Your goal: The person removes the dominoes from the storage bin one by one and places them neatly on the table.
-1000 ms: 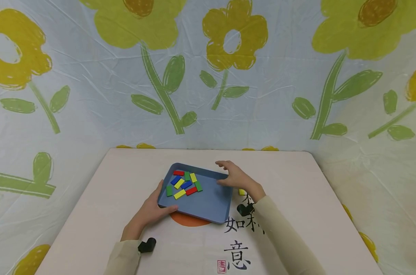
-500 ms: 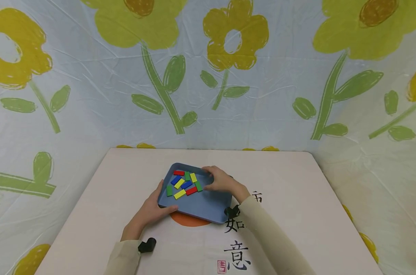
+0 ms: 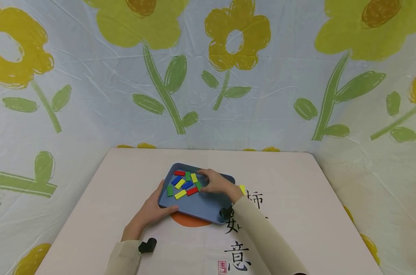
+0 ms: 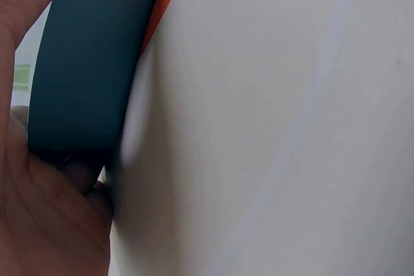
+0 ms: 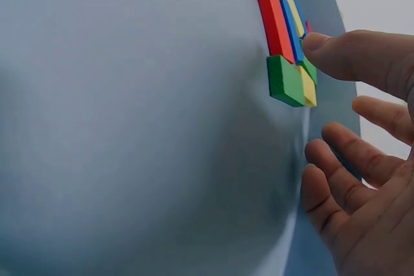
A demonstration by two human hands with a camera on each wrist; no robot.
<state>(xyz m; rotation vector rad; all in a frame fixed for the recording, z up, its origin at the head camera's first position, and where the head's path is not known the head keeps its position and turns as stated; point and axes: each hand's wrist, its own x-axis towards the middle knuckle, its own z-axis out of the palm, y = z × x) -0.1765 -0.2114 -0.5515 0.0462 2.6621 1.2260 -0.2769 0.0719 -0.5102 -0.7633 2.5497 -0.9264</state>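
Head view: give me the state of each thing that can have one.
Tray: right side up, held at its left end
Blocks in the tray: scattered, loose
Yellow block beyond the tray's right edge: ungripped, partly hidden
Left grip: holding the tray
Right grip: empty, over the tray

Booth-like setting: flower-print sheeting (image 3: 270, 114) behind, beside pale table (image 3: 290, 191).

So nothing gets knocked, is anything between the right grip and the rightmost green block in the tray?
Nothing visible stands between the right grip and that green block; the nearest red block lies beyond it.
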